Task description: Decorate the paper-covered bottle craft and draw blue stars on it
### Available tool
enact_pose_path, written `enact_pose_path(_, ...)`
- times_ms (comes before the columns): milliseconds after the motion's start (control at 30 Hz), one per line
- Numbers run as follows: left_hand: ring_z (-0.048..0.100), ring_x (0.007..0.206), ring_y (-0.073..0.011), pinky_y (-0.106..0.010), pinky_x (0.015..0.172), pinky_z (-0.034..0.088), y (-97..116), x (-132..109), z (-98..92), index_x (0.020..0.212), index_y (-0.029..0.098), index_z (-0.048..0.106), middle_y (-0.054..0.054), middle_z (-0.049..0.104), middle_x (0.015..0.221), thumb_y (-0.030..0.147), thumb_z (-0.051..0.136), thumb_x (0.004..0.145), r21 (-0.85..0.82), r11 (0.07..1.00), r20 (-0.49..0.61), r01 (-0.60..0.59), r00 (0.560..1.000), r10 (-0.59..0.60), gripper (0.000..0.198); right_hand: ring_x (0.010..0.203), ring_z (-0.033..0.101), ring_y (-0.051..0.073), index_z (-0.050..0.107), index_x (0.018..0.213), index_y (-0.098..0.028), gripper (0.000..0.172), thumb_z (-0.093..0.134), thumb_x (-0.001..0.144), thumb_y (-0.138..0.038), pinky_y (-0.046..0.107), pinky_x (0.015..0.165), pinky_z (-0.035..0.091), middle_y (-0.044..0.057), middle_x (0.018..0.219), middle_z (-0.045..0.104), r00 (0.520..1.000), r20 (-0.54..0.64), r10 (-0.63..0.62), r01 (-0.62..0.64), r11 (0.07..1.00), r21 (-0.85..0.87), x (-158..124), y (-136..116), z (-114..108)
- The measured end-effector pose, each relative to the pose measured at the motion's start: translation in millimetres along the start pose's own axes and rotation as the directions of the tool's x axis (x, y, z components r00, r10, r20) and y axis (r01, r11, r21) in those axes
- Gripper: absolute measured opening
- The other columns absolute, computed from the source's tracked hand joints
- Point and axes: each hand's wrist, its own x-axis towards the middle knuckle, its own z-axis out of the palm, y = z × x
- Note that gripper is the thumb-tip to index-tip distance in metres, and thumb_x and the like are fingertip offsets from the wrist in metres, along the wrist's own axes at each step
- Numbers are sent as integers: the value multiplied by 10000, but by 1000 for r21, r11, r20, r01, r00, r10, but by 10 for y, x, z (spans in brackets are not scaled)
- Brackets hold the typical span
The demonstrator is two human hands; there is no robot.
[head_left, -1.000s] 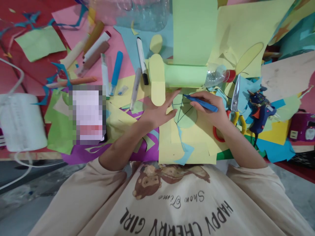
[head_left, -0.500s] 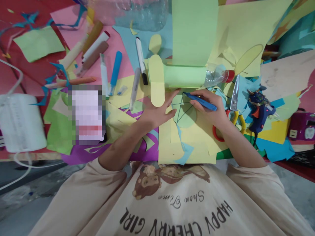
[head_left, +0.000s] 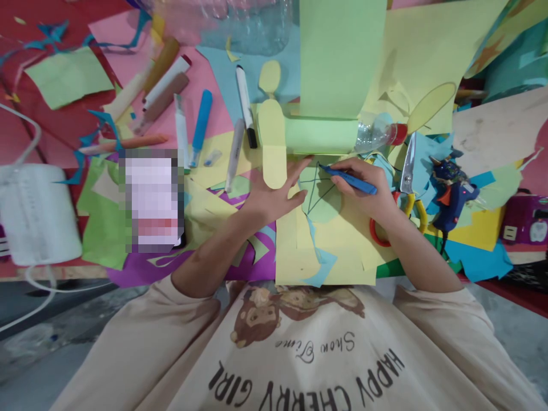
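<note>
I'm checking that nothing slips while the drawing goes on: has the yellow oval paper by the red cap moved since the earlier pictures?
Yes, slightly: the yellow oval paper sits lower in the picture, nearer the glue gun's level.

The right hand (head_left: 377, 176) is curled round the blue marker (head_left: 353, 181), pinching it between thumb and fingers. Left of that marker, I see the left hand (head_left: 274, 198) lying palm down, fingers spread, its index finger (head_left: 299, 169) stretched towards the marker's tip, the thumb apart. The left forearm (head_left: 214, 251) and right forearm (head_left: 423, 257) slant inward from the marker's near side, elbows wide.
</note>
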Motion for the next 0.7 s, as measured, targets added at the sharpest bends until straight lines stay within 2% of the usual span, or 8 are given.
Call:
enact_pose_path(233, 584, 1036, -230, -436, 1053, 413, 23, -23, -20, 1616, 315, 306, -33, 593, 1113, 336, 474, 976, 12, 1000, -5, 19, 1000, -19, 662, 669, 625, 156, 675, 858, -207, 128, 641, 868, -330, 295, 631, 489, 28, 776, 705, 999, 42, 20, -20, 1000, 8, 7, -36, -32)
enact_pose_path(400, 582, 1027, -219, -422, 1036, 417, 8, -24, -8, 1624, 317, 288, -36, 586, 1140, 336, 458, 977, 5, 1000, 3, 14, 1000, -14, 669, 552, 500, 120, 589, 778, -226, 69, 604, 832, -265, 273, 541, 404, -24, 636, 595, 998, 62, 23, -23, 1000, -4, 6, -64, -34)
enact_pose_path(533, 575, 1027, -212, -443, 1066, 395, 15, -26, -10, 1620, 335, 283, -29, 593, 1153, 342, 460, 978, -10, 1000, 1, 19, 1000, -19, 667, 521, 426, 99, 529, 739, -226, 67, 563, 793, -204, 274, 535, 366, -41, 615, 529, 997, 77, -2, 3, 1000, -15, 2, -95, -33)
enact_pose_path(700, 579, 1038, -228, -432, 1024, 425, 27, -25, -27, 1629, 313, 279, -55, 587, 1171, 339, 455, 983, -18, 999, 27, 35, 999, -35, 670, 538, 408, 105, 470, 698, -236, 102, 528, 761, -181, 282, 540, 344, -37, 605, 502, 994, 112, 16, -14, 1000, -18, 0, -113, -57)
